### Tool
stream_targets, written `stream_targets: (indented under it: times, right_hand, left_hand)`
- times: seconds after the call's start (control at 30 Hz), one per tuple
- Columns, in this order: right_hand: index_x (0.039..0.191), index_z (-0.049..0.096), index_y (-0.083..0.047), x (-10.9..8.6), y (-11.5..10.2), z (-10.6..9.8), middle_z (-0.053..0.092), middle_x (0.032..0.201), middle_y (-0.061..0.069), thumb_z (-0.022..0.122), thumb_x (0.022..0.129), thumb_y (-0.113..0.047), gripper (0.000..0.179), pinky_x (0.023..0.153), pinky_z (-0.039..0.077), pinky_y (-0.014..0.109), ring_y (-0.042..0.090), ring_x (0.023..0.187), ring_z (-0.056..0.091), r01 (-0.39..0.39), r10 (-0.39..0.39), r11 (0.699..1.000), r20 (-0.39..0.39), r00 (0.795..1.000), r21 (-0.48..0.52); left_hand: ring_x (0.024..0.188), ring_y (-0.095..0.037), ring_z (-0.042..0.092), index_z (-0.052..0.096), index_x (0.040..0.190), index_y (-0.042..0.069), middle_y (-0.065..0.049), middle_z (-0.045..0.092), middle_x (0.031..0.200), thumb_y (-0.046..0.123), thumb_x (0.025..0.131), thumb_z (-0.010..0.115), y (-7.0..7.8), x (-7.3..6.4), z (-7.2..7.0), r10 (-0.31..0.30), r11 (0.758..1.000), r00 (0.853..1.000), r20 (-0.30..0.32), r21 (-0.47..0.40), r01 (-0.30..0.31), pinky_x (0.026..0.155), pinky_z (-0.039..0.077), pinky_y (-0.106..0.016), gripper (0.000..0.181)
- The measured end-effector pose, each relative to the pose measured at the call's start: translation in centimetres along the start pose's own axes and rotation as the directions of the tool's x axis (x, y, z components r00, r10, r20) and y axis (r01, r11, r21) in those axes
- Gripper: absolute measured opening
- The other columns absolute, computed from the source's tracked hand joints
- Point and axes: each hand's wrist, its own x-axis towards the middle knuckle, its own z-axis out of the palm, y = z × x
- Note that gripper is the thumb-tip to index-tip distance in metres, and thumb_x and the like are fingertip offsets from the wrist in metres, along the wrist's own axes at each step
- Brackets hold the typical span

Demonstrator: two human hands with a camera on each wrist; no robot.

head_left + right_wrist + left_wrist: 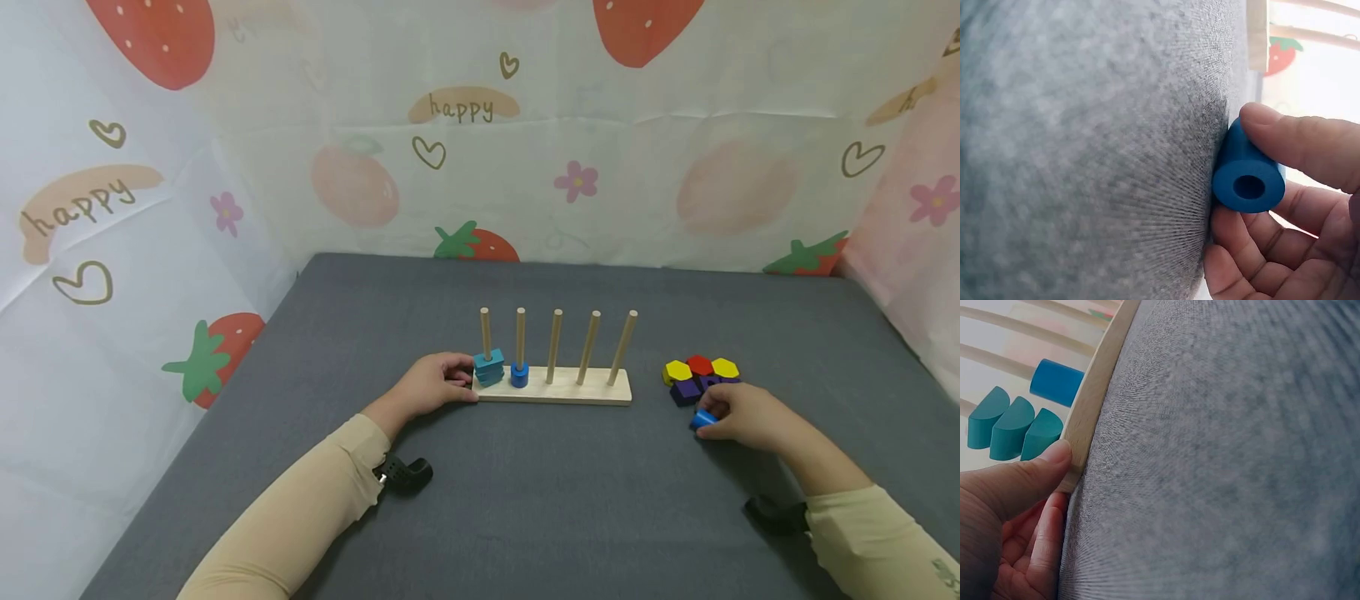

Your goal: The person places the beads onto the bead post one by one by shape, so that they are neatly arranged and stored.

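A wooden peg stand with several upright pegs is on the grey cloth. My left hand holds its left end, the thumb pressing the front edge of the base. Three teal half-round blocks are stacked on the leftmost peg, the top one turned a little. One blue cylinder sits on the peg beside them. Over to the right, my right hand pinches another blue cylinder between thumb and fingers. That cylinder lies on its side at the cloth, its round hole facing the right wrist camera.
Just beyond my right hand is a cluster of blocks: yellow hexagons, a red hexagon and dark purple blocks, partly hidden by the hand. A printed curtain stands behind the grey-covered table.
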Motion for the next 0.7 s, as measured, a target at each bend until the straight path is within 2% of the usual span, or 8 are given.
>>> stream_targets:
  times: [0.13,0.3,0.7]
  right_hand:
    - [0.09,0.06,-0.006,0.0,-0.2,0.0,0.058,0.083,0.002,0.072,0.078,-0.023,0.025,0.061,0.041,0.029,0.016,0.073,0.05,-0.014,0.014,1.0,0.001,1.0,-0.002]
    - [0.091,0.06,-0.006,-0.1,-0.4,-0.1,0.058,0.086,0.003,0.068,0.081,-0.022,0.02,0.062,0.041,0.03,0.017,0.075,0.05,-0.007,0.007,0.999,0.004,1.0,0.047]
    - [0.103,0.057,-0.002,0.2,-1.6,-0.7,0.059,0.101,0.011,0.068,0.082,-0.03,0.036,0.074,0.047,0.034,0.024,0.09,0.051,-0.045,0.05,0.977,-0.017,0.999,0.207]
  left_hand:
    - [0.09,-0.01,0.058,0.059,0.12,0.01,0.0,0.063,0.098,0.018,0.073,0.078,-0.1,0.1,0.0,0.0,1.0,1.0,0.001,0.004,0.0,0.083,0.049,-0.027,0.051]
    - [0.09,-0.01,0.058,0.059,0.12,0.009,0.0,0.064,0.098,0.017,0.073,0.078,-0.2,0.2,0.0,0.003,1.0,1.0,0.004,0.004,-0.003,0.083,0.049,-0.027,0.051]
    - [0.09,-0.01,0.058,0.059,0.12,0.01,0.0,0.063,0.099,0.018,0.073,0.078,-0.4,0.3,0.0,0.012,1.0,1.0,0.002,0.006,-0.012,0.083,0.049,-0.027,0.051]
